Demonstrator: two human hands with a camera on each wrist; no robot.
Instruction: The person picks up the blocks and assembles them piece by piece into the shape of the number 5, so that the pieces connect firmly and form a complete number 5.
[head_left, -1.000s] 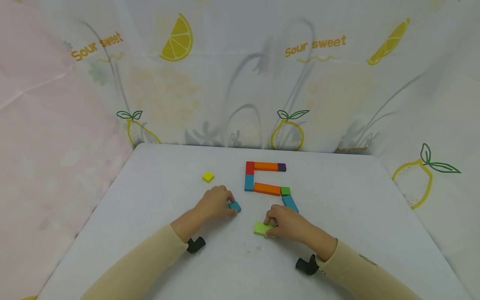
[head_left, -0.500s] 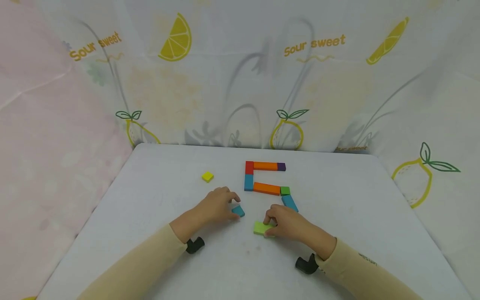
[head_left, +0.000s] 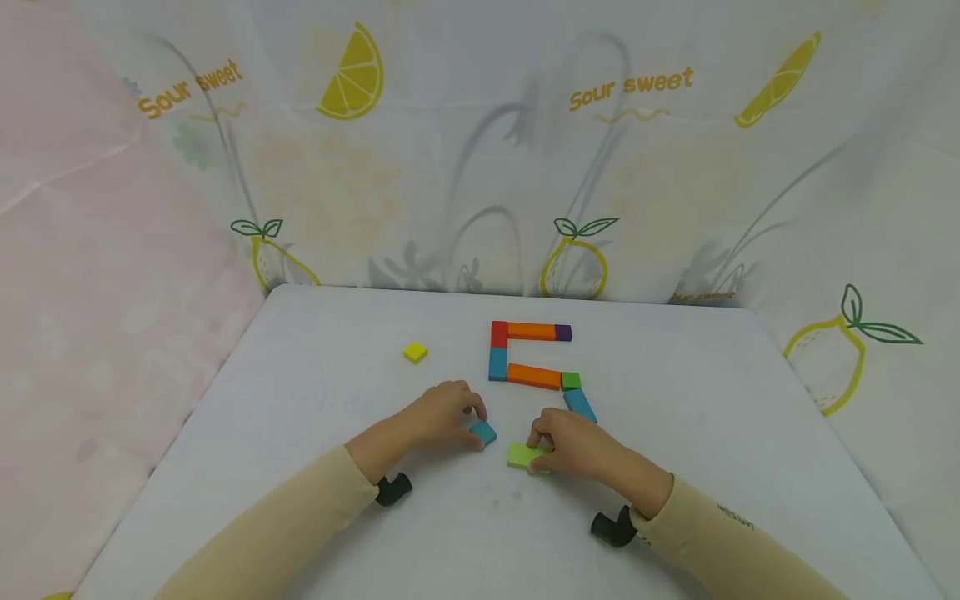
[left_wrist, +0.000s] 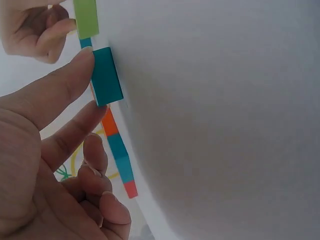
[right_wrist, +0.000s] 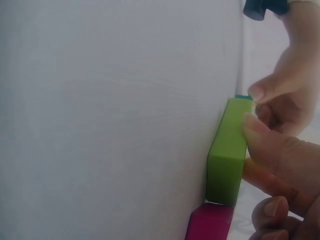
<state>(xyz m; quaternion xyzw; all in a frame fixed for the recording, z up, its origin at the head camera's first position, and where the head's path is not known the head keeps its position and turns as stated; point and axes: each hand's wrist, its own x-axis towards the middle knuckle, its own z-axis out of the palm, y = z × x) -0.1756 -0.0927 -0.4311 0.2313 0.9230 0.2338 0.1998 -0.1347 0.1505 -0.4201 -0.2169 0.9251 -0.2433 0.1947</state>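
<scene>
In the head view my left hand [head_left: 444,414] pinches a small blue block [head_left: 483,432] between thumb and index finger. The left wrist view shows that block [left_wrist: 106,76] close up, the thumb and index finger at its two ends. My right hand [head_left: 581,447] holds a light green block [head_left: 525,456] lying just right of the blue one, with a small gap between them. Seen from the right wrist, thumb and index finger grip the green block [right_wrist: 231,130] from its sides. A magenta block [right_wrist: 210,221] sits at its near end, hidden in the head view by my right hand.
Beyond my hands, joined blocks form a bent line: purple [head_left: 563,332], orange [head_left: 531,331], red [head_left: 499,333], blue [head_left: 498,364], orange [head_left: 534,376], green [head_left: 571,381] and blue [head_left: 580,405]. A yellow block [head_left: 416,352] lies apart on the white table [head_left: 300,375].
The blue block has shifted right and towards me, closer to the green block. My left index finger lifted off it midway and now pinches it again. My right hand stays still.
</scene>
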